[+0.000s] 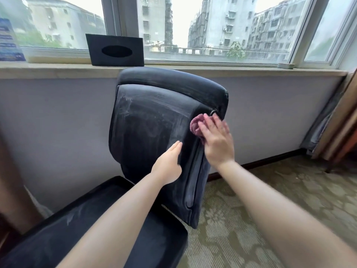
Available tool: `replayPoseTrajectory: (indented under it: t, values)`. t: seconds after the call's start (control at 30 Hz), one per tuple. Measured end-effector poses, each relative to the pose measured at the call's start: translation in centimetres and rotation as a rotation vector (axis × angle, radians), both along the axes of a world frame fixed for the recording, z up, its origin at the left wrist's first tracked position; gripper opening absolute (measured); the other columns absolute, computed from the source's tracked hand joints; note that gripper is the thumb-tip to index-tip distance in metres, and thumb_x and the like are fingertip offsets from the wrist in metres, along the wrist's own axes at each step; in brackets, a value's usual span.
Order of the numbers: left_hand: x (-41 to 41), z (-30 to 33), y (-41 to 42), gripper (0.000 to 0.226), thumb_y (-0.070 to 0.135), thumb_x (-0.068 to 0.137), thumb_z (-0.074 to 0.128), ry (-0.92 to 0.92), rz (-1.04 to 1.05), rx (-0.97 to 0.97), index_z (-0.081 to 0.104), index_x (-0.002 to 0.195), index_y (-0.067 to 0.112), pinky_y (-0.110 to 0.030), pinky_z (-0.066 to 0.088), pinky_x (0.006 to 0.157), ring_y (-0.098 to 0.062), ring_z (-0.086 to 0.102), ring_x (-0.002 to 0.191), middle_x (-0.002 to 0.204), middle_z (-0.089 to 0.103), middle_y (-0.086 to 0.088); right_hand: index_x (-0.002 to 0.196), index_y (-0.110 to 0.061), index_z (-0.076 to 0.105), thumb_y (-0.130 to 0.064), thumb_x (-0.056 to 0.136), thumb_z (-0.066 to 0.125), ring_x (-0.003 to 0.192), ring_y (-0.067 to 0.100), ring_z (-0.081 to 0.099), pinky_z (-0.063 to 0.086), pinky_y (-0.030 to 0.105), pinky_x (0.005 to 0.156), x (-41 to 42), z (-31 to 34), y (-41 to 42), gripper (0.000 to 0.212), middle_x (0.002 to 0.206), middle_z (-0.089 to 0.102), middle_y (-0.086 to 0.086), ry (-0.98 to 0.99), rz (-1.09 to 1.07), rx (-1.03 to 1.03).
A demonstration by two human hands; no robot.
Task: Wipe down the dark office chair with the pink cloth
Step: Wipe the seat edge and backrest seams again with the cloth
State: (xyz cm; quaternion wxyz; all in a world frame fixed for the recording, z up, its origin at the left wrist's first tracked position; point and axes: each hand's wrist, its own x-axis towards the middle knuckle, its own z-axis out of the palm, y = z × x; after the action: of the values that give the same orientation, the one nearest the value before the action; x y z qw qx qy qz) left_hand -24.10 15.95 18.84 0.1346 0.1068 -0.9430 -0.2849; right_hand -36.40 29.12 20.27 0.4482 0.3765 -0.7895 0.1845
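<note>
Dark, dusty upholstery on one chair (154, 120), backrest upright before the sill (58, 69), seat low at the near left. One pink cloth (197, 126), bunched against the backrest's upper right edge. Two bare hands, both arms reaching forward from the bottom. Left hand (170, 163) laid flat on the backrest's right side, fingers straight and together, gripping nothing. Right hand (217, 140) higher and to the right, fingers extended and slightly spread, pressing the cloth onto the chair; cloth mostly under the fingertips, peeking out to their left. Cloth just above and right of the left hand, not touching it. One black tissue box (115, 50) standing on the sill, behind the chair's top. Patterned carpet (270, 200) at the right.
</note>
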Motion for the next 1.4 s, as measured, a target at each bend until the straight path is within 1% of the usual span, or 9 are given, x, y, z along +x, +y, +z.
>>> replayPoseTrajectory:
  t: [0.2, 0.3, 0.4, 0.5, 0.73, 0.87, 1.03, 1.2, 1.4]
  values:
    - [-0.3, -0.5, 0.3, 0.074, 0.000, 0.087, 0.049, 0.024, 0.004, -0.043, 0.018, 0.151, 0.019, -0.020, 0.034, 0.105, -0.010, 0.028, 0.140, 0.158, 0.008, 0.014, 0.125, -0.014, 0.061, -0.009, 0.079, 0.036, 0.129, 0.032, 0.033, 0.040, 0.049, 0.104, 2.7, -6.2, 1.1, 0.052, 0.138, 0.052, 0.005, 0.069, 0.101, 0.286]
    - [-0.3, 0.0, 0.5, 0.071, 0.000, 0.089, 0.046, 0.054, 0.042, -0.052, 0.019, 0.151, 0.019, -0.022, 0.032, 0.105, -0.011, 0.027, 0.141, 0.158, 0.011, 0.012, 0.115, -0.015, 0.067, -0.012, 0.083, 0.045, 0.125, 0.029, 0.038, 0.032, 0.045, 0.105, 1.1, -2.3, 1.6, 0.038, 0.134, 0.054, 0.008, 0.204, 0.092, 0.264]
    - [-0.4, 0.5, 0.8, 0.071, 0.003, 0.089, 0.049, 0.098, 0.066, -0.043, 0.019, 0.151, 0.022, -0.026, 0.036, 0.104, -0.012, 0.023, 0.142, 0.159, 0.008, 0.012, 0.108, -0.013, 0.069, -0.012, 0.079, 0.070, 0.109, 0.030, 0.044, 0.045, 0.043, 0.088, -0.1, 1.9, 1.5, 0.029, 0.120, 0.053, 0.013, 0.103, -0.034, -0.058]
    - [-0.7, 0.8, 1.0, 0.079, 0.009, 0.088, 0.057, 0.083, 0.059, 0.037, 0.014, 0.150, 0.032, -0.030, 0.041, 0.102, -0.013, 0.017, 0.144, 0.159, 0.000, 0.014, 0.100, -0.011, 0.072, -0.005, 0.067, 0.079, 0.089, 0.031, 0.059, 0.053, 0.036, 0.065, 0.5, 2.1, 0.7, 0.034, 0.100, 0.063, 0.013, 0.049, -0.052, -0.112]
    - [-1.0, -0.4, 1.4, 0.098, 0.000, 0.081, 0.055, -0.036, 0.015, 0.025, -0.003, 0.149, 0.038, -0.035, 0.048, 0.090, -0.025, 0.018, 0.145, 0.158, -0.012, 0.015, 0.091, 0.000, 0.070, -0.002, 0.053, 0.085, 0.068, 0.026, 0.065, 0.054, 0.027, 0.063, 5.2, -7.9, 0.0, 0.041, 0.081, 0.069, 0.010, -0.317, -0.043, -0.028]
    - [-1.0, -0.2, 1.2, 0.095, 0.003, 0.082, 0.054, -0.034, 0.014, 0.006, -0.002, 0.149, 0.039, -0.032, 0.045, 0.086, -0.029, 0.029, 0.139, 0.158, -0.008, 0.016, 0.102, -0.003, 0.066, -0.006, 0.081, 0.062, 0.083, 0.034, 0.063, 0.049, 0.035, 0.068, 5.5, -5.8, 0.7, 0.022, 0.089, 0.067, 0.013, -0.605, -0.052, -0.058]
    - [-1.2, -0.4, 1.6, 0.088, 0.025, 0.087, 0.061, 0.033, 0.081, -0.014, 0.001, 0.150, 0.037, -0.033, 0.035, 0.101, -0.025, -0.011, 0.146, 0.158, -0.001, 0.014, 0.114, -0.009, 0.065, -0.007, 0.085, 0.060, 0.090, 0.031, 0.063, 0.049, 0.035, 0.073, 4.6, 2.0, -1.0, 0.029, 0.108, 0.066, 0.010, -0.438, 0.021, -0.540]
    - [-2.4, -0.7, 2.0, 0.103, 0.040, 0.081, 0.070, 0.037, 0.106, 0.065, -0.007, 0.149, 0.039, -0.042, 0.030, 0.109, -0.024, -0.015, 0.145, 0.156, -0.020, 0.004, 0.120, -0.014, 0.063, -0.011, 0.091, 0.051, 0.100, 0.031, 0.053, 0.045, 0.037, 0.076, 3.7, 1.1, -2.5, 0.032, 0.113, 0.055, 0.012, -0.486, -0.096, -0.402]
    - [-3.5, -1.3, 2.0, 0.104, 0.038, 0.084, 0.066, 0.023, 0.104, -0.042, -0.017, 0.147, 0.035, -0.042, 0.030, 0.108, -0.036, -0.006, 0.145, 0.157, -0.019, -0.003, 0.125, -0.011, 0.059, -0.009, 0.092, 0.049, 0.094, 0.031, 0.056, 0.041, 0.032, 0.068, 5.4, -4.9, -0.8, 0.035, 0.102, 0.057, 0.012, -0.612, -0.069, -0.318]
